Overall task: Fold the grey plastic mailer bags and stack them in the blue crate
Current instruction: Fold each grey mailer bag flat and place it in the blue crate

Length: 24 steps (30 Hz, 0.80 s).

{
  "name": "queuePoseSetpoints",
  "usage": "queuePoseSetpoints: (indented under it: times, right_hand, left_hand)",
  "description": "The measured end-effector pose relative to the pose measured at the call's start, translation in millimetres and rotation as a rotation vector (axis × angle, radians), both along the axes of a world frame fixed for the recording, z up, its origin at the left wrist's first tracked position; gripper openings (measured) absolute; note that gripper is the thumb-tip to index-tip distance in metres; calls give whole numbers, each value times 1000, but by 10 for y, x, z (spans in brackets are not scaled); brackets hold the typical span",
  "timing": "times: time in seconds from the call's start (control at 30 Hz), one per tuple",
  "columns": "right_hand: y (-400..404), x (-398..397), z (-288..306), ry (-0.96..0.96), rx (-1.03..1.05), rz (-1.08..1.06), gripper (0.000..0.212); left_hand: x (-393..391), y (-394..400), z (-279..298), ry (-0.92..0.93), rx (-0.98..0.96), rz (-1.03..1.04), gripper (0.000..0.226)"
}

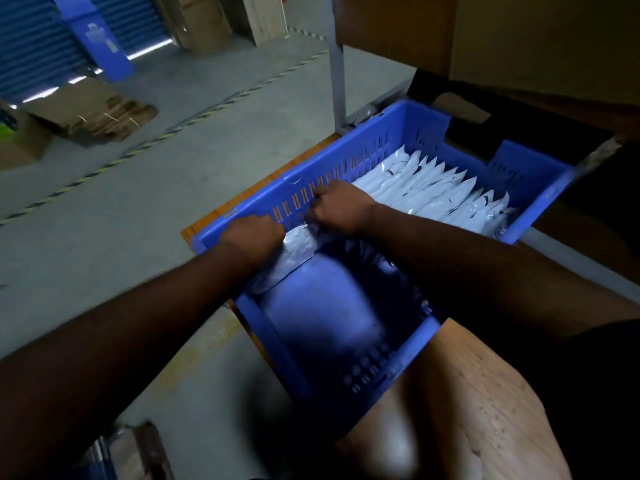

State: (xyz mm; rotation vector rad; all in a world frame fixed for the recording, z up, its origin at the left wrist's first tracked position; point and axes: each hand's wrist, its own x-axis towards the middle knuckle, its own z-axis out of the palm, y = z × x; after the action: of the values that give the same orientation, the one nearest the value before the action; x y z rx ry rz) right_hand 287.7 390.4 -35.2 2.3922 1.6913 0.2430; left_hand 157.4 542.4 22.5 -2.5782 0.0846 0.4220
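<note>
A blue slotted crate (346, 157) stands on a wooden table. Its far half holds a row of several folded grey mailer bags (433, 192) standing on edge. Both my hands are inside the crate at its left wall. My left hand (254, 237) grips the near end of a folded grey mailer bag (294, 252) that lies against that wall. My right hand (337, 207) pinches the bag's far end, fingers curled, close to the standing row. The near half of the crate floor is bare and dark.
The wooden table (460, 393) extends to the near right of the crate. A grey metal post (337, 71) rises behind the crate's far corner. Flattened cardboard (93, 112) lies on the concrete floor to the left, near blue roller doors.
</note>
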Motion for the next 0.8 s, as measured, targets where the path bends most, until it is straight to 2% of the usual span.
queuePoseSetpoints:
  times: [0.1, 0.23, 0.37, 0.43, 0.53, 0.6, 0.7, 0.77, 0.8]
  right_hand:
    - [-20, 28, -9, 33, 72, 23, 23]
    - [-96, 133, -43, -36, 152, 30, 11]
    - [-37, 40, -58, -66, 43, 14, 9]
    - [32, 58, -88, -69, -39, 17, 18]
    - [66, 1, -9, -89, -41, -19, 20]
    - [3, -64, 177, 101, -34, -127, 24]
    - [-260, -197, 455, 370, 125, -296, 58]
    - [-600, -453, 679, 565, 417, -383, 59]
    - [-829, -647, 768, 589, 599, -422, 55]
  left_hand:
    - [9, 43, -50, -4, -30, 23, 29]
    - [50, 57, -76, -33, -149, -15, 25]
    - [131, 113, -143, 161, -195, -11, 37]
    - [138, 148, -213, 185, -195, 13, 45]
    - [92, 129, -226, 170, -225, -26, 37]
    - [47, 116, -148, 124, -319, -48, 35]
    - [-78, 56, 38, -130, -484, -90, 30]
    - [-199, -106, 177, -316, -673, -115, 34]
    - [-278, -234, 240, -370, -788, -141, 34]
